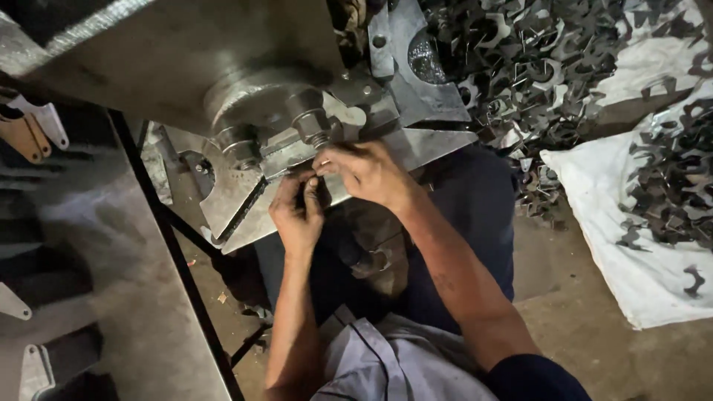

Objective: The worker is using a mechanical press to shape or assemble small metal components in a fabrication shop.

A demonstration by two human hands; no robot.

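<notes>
Both hands are brought together at the front edge of the press plate [386, 152], just below the round die block [260, 119] and its two bolts [316, 126].

Risk: fingertips sit right at the tooling; if the machine cycled or the part slipped, a pinch or cut would be likely. The cut-metal edges look sharp and the hands are bare. Dim light makes the small part hard to place squarely.

Left hand [297, 215]: at 6 o'clock of the die block, forearm rising straight from below, fingers curled shut around a small dark workpiece [310, 194] pressed against the plate edge.

Right hand [368, 172]: at 4 o'clock of the die block, wrist bent inward, forearm running down to 5 o'clock; thumb and forefinger pinched at the same spot. Whether the part is gripped or only steadied cannot be told.

Stamped blanks [542, 67] lie heaped at 1 o'clock, spilling onto a white sack [631, 252] on the floor [594, 341]. A grey bench [134, 297] stands at 9 o'clock.
</notes>
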